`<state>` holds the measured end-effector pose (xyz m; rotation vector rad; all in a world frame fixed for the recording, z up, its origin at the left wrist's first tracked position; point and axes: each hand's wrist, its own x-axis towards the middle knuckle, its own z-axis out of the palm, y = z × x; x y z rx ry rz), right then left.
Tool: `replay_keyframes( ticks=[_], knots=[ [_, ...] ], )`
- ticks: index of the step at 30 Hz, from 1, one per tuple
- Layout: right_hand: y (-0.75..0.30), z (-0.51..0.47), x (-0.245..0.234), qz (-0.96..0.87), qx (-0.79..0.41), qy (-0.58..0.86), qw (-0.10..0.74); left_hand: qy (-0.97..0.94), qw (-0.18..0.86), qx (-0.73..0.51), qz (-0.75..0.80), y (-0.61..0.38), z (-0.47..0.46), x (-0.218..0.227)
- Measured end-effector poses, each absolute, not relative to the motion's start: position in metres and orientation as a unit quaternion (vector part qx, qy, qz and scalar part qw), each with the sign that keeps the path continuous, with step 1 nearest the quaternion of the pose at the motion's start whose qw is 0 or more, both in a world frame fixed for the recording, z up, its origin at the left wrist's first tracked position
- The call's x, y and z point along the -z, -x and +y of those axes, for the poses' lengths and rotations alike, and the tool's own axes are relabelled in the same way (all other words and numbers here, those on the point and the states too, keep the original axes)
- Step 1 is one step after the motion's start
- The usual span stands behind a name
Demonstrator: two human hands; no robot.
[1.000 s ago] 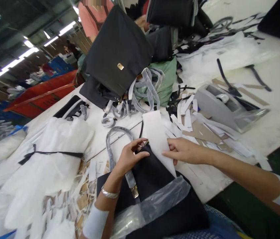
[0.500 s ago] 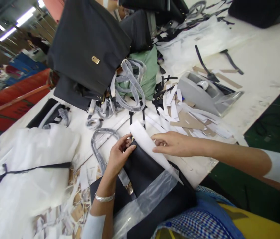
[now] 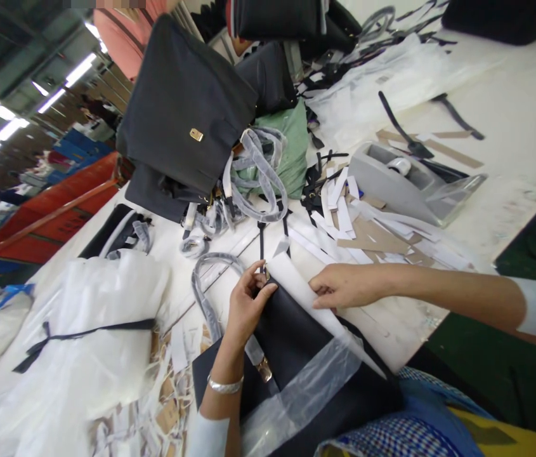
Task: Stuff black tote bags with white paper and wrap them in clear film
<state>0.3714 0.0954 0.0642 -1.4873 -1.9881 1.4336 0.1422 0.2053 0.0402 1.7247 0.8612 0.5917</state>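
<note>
A black handbag (image 3: pixel 284 324) leans at the table's near edge against the body, a clear plastic sheet (image 3: pixel 308 384) across its front. My left hand (image 3: pixel 247 301) is closed on the bag's upper corner, thumb and fingers around a small metal fitting. Along the bag's top edge runs a white foam strip (image 3: pixel 291 279). My right hand (image 3: pixel 344 284) has its fingers curled against that strip's right side, gripping it; the fingertips are partly hidden. Beside my left hand arches the bag's film-wrapped handle (image 3: pixel 205 298), with a gold buckle (image 3: pixel 264 369) at its lower end.
A larger black bag (image 3: pixel 186 114) stands at the back beside a green pouch (image 3: pixel 289 139). Right of them lie a grey tape dispenser (image 3: pixel 382 181) and paper strips (image 3: pixel 353 231). Tied white foam sheets (image 3: pixel 106 343) are at left. A red cart (image 3: pixel 58 209) stands beyond the table.
The view has shifted, so things appear further right and a little lower. My right hand's fingers are more curled against the foam strip. My left hand keeps its hold on the corner.
</note>
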Motion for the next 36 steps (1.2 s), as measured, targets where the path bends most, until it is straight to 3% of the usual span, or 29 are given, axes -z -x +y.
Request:
replay_keyframes(
  ticks=[6,11,18,26,32,36],
  knots=[
    [-0.379,0.056,-0.057,-0.63,-0.379,0.629,0.252,-0.763,0.495,-0.198,0.364,-0.138,0.213,-0.041],
    [-0.377,-0.01,-0.047,-0.584,-0.486,0.604,0.239,-0.791,0.46,-0.194,0.355,-0.139,0.21,-0.038],
    [-0.346,-0.035,-0.032,-0.516,-0.544,0.582,0.315,-0.802,0.487,-0.161,0.307,-0.136,0.214,-0.038],
    [-0.356,-0.037,-0.036,-0.655,-0.42,0.572,0.257,-0.752,0.508,-0.233,0.35,-0.126,0.216,-0.035],
    [-0.378,-0.041,-0.044,-0.722,-0.403,0.531,0.185,-0.752,0.496,-0.252,0.355,-0.116,0.216,-0.033],
    [-0.385,-0.044,-0.041,-0.721,-0.408,0.524,0.199,-0.746,0.494,-0.262,0.361,-0.116,0.218,-0.031]
  ],
)
